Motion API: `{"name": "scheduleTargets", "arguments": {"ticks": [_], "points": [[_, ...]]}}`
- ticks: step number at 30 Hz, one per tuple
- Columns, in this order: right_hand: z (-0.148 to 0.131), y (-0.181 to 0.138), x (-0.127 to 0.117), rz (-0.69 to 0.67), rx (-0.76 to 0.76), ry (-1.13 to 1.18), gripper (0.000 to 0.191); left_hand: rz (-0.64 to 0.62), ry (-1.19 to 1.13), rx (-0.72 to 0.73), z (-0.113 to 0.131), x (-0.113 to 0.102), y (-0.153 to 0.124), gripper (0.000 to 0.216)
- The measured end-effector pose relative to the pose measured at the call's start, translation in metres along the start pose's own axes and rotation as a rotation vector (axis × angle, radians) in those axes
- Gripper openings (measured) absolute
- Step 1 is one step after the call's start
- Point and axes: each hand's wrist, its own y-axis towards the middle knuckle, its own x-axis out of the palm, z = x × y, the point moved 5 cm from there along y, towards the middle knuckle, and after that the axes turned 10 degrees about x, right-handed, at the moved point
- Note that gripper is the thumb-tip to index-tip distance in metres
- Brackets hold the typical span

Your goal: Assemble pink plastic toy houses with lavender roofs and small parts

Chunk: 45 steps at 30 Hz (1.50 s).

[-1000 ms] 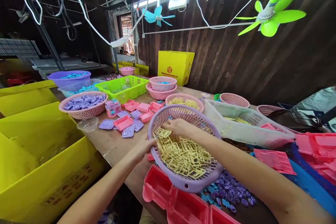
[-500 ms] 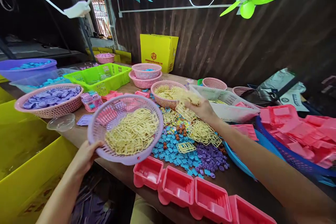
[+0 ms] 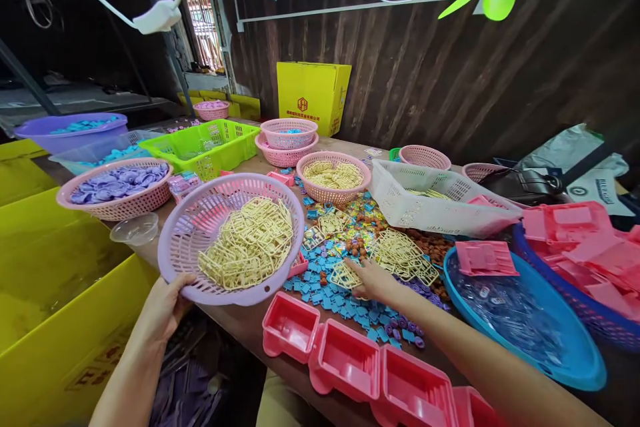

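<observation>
So the left hand has the purple basket by its near left rim, thumb over the top edge and the other fingers mostly hidden underneath, so that grip is clamped on the rim. The basket is up at the table edge, tilted a bit. The pale yellow pieces inside are bunched toward the right side, and the pile's near left end sits just beside the thumb tip without looking like it's touched.

The right hand is down over the table, palm low, index finger stretched out. Right at those fingertips there's a loose yellow frame, lying partly under the hand on the scattered blue pieces. Honestly can't tell if the fingers are pinching it or just resting on it, since the hand covers part of it.

A bigger yellow heap lies just past the knuckles, brown bits sit right beyond the fingertips, and the red trays line up on the near side of the hand.
</observation>
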Motion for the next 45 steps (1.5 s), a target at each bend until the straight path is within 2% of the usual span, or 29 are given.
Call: {"name": "scheduleTargets", "arguments": {"ticks": [2,6,9,13,17,20,24,27,31,33,35,38,42,45], "points": [[0.011,0.004,-0.010,-0.001,-0.036,-0.008,0.075,-0.014,-0.013,-0.034,-0.004,0.005,-0.002,0.024],[0.039,0.011,-0.030,0.078,-0.096,-0.045,0.041,-0.039,-0.018,-0.065,-0.012,0.015,-0.004,0.030],[0.058,0.012,-0.028,0.088,-0.135,-0.086,0.028,-0.074,-0.013,-0.054,-0.015,0.023,-0.007,0.032],[0.074,0.010,-0.022,0.155,-0.149,-0.066,0.025,-0.090,-0.015,-0.070,-0.015,0.025,-0.005,0.028],[0.069,0.013,-0.039,0.291,-0.159,0.043,0.027,-0.024,-0.017,-0.072,-0.011,0.016,0.000,0.026],[0.046,0.018,-0.069,0.431,-0.209,0.170,0.030,0.016,-0.008,-0.031,-0.008,0.013,0.002,0.028],[-0.006,0.019,-0.116,0.620,-0.293,0.367,0.033,0.014,-0.004,0.023,-0.008,0.019,-0.002,0.032],[-0.056,0.014,-0.136,0.628,-0.450,0.517,0.033,-0.040,0.004,0.051,-0.010,0.030,-0.009,0.033],[-0.127,0.011,-0.127,0.406,-0.662,0.419,0.036,-0.124,0.041,0.080,-0.013,0.050,-0.018,0.025],[-0.153,0.011,-0.118,0.335,-0.663,0.389,0.037,-0.178,0.050,0.104,-0.015,0.060,-0.021,0.023],[-0.170,0.012,-0.111,0.301,-0.595,0.426,0.039,-0.223,0.058,0.123,-0.017,0.070,-0.025,0.020],[-0.186,0.013,-0.104,0.283,-0.496,0.520,0.038,-0.244,0.091,0.150,-0.020,0.077,-0.027,0.015],[-0.192,0.017,-0.102,0.255,-0.483,0.665,0.033,-0.261,0.089,0.150,-0.021,0.079,-0.028,0.014],[-0.182,0.031,-0.104,0.204,-0.439,0.821,0.010,-0.237,0.042,0.092,-0.022,0.078,-0.027,0.016]]}}
